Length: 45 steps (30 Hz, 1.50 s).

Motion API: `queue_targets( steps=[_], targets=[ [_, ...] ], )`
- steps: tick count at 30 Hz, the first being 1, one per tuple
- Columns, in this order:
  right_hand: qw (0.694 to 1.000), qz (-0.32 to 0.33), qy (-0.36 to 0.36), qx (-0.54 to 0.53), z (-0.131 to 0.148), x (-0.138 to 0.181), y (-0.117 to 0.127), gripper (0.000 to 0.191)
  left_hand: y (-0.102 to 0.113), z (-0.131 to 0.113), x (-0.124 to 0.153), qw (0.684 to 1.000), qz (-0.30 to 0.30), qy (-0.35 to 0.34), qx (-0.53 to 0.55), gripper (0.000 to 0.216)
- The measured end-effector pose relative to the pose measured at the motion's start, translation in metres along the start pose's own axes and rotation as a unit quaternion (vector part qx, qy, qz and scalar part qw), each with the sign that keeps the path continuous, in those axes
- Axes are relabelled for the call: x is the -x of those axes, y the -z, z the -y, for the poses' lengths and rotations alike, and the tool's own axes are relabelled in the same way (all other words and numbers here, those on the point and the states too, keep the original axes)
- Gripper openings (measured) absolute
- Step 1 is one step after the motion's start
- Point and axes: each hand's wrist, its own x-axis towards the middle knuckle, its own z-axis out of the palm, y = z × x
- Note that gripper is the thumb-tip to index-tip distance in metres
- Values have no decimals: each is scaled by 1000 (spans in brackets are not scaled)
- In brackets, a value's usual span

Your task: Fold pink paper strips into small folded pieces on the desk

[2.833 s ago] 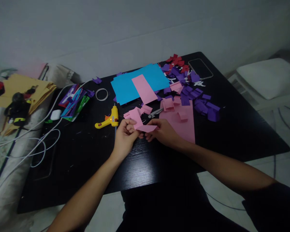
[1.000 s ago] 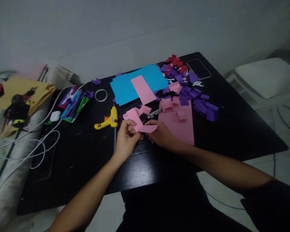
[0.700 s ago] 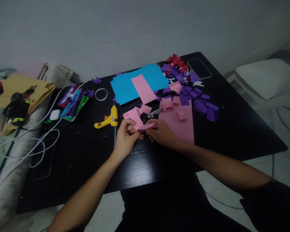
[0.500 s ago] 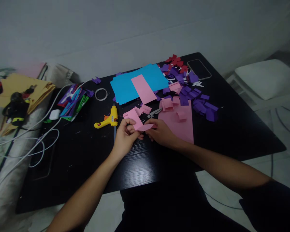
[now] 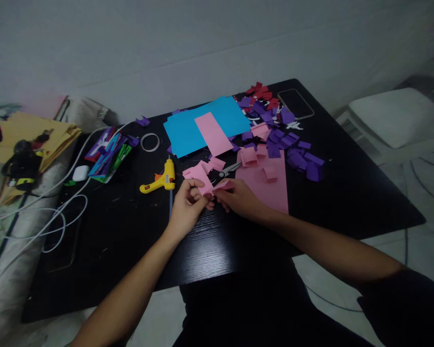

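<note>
Between my two hands is a piece of pink paper [image 5: 204, 183], bent upward at its right end. My left hand [image 5: 188, 198] is closed on its left side, thumb beneath the lower edge. With thumb and fingers, my right hand [image 5: 235, 196] pinches the raised right flap. Just beyond the fingers lie scissors [image 5: 230, 170], their handles partly covered by pink pieces. A larger pink sheet [image 5: 264, 193] lies beside my right hand, with folded pink pieces [image 5: 249, 156] on and around it. Left of my left hand rests a yellow glue gun [image 5: 159, 179].
Blue sheets [image 5: 181, 135] with a pink strip [image 5: 212, 132] on top lie toward the wall. Purple scraps [image 5: 300, 159], red scraps [image 5: 262, 91] and a phone [image 5: 295, 103] are at the back right. A tape ring [image 5: 150, 142], white cables [image 5: 63, 217] and an earbud case [image 5: 80, 173] lie left.
My right hand has shifted slightly left, and the right flap of the pink paper is folded further in toward the left part. The view has moved a little.
</note>
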Motion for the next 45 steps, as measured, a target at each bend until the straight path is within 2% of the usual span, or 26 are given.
queue_targets(
  steps=[6, 14, 25, 33, 40, 45],
  targets=[
    [1000, 20, 7, -22, -5, 0, 0, 7, 1, 4, -1, 1000, -15, -21, -2, 35],
    [997, 41, 10, -64, -3, 4, -2, 10, 1, 4, -2, 999, -23, -34, 7, 35],
    [999, -21, 33, -19, -8, 3, -5, 15, -2, 5, 3, 999, -16, -40, -16, 32],
    [999, -6, 43, -15, -9, 2, 0, 26, -2, 6, 1, 998, -18, -55, -25, 30],
    [999, 3, 26, -37, -9, 0, -2, 20, -1, 8, 1, 999, -14, -35, -19, 31],
    [999, 8, 19, -42, -13, -3, -2, 12, 2, 2, 2, 998, -15, -48, -47, 25]
  ],
)
